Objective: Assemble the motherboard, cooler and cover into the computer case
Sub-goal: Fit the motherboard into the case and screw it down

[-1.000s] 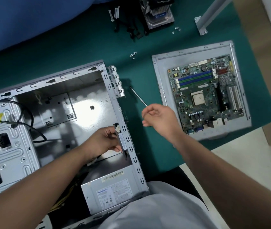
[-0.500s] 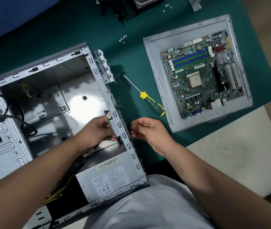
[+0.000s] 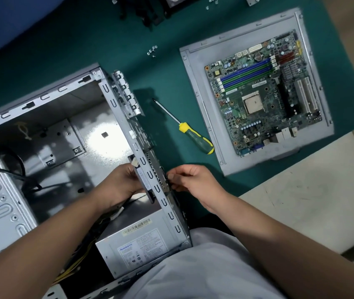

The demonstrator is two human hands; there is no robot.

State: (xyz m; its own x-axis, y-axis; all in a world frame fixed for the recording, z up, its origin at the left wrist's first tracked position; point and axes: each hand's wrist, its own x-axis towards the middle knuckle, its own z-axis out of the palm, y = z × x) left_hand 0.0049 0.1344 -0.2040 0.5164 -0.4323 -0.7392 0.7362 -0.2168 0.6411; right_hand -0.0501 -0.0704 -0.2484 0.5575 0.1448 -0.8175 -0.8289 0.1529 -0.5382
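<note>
Right hand (image 3: 195, 180) fingers (image 3: 172, 176) pinched together on something tiny at the outside of the computer case (image 3: 98, 134) rear wall, likely a screw, though it's too small to tell. Left hand (image 3: 121, 186) inside the case, fingers curled round a black part (image 3: 143, 180), held flat against that same wall.

Out from there: the case lies open on its side on the counter (image 3: 85, 39), power supply (image 3: 137, 242) in its near corner. Stiff sheet steel, heavy, with thin edges worth respecting.

The motherboard (image 3: 262, 91) sits well apart to the right, resting on the grey cover (image 3: 195, 87). I'd call it light, rigid and fragile; best lifted by its bare edges, never by the socket or slots. A screwdriver (image 3: 193, 134) lies between case and cover, loose screws (image 3: 152, 50) farther back.
</note>
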